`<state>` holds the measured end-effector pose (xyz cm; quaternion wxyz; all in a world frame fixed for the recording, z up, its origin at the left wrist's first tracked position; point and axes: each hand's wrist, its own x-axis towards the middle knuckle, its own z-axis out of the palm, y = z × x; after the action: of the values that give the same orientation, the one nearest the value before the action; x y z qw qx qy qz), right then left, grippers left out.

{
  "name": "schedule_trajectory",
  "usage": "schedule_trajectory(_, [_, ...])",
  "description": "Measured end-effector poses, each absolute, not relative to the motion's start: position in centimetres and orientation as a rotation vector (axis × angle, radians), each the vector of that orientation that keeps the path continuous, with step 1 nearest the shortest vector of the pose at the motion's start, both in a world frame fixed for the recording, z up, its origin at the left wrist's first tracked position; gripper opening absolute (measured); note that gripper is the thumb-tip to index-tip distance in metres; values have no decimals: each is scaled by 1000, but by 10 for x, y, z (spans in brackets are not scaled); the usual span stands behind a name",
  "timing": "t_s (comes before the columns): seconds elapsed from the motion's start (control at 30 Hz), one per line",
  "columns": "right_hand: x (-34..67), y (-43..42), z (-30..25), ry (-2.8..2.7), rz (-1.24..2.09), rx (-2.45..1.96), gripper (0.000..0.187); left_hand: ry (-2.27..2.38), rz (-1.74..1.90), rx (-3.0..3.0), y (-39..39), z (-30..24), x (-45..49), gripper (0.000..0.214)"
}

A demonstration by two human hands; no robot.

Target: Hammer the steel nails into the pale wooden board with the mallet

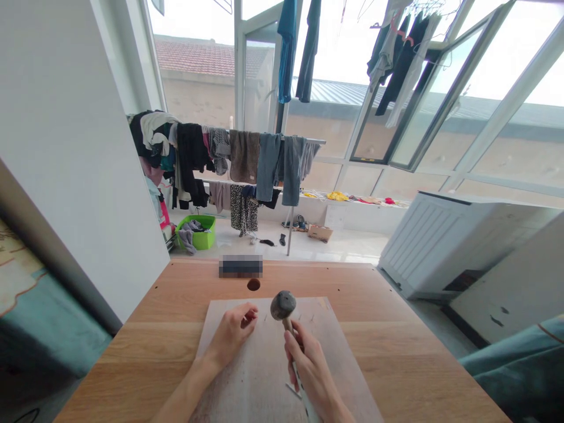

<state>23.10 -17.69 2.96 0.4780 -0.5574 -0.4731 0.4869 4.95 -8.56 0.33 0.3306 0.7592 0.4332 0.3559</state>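
- Mallet (283,305): part of its handle is lost inside the right hand (309,357).
- Can't make out whether the left hand (234,329) pinches anything.
- Slivers (312,319) on the board (259,370), too thin to name.
- Board's near end, cut off.
- Dark object (240,267) up the table (145,332), all blurred squares.

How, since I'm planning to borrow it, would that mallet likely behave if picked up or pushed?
The mallet is probably head-heavy: its bulky dark head sits on a slim handle. It would likely feel stiff, as the handle looks straight. Laid down and pushed, it might roll or swivel, given the rounded head.
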Motion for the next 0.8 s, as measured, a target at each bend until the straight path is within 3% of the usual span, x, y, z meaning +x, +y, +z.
schedule_trajectory(0.3, [205,-166,26,-1288,1215,-1348,43,1107,951,1964,-82,0,49,19])
schedule_trajectory(0.47, [202,-167,23,-1298,1167,-1417,50,1098,982,1976,-83,-1,51,16])
schedule_trajectory(0.63, [206,-167,22,-1325,1177,-1396,44,1049,927,1994,-80,-2,47,28])
schedule_trajectory(0.8, [226,-172,29,-1264,1159,-1361,43,1208,947,2334,-96,11,44,31])
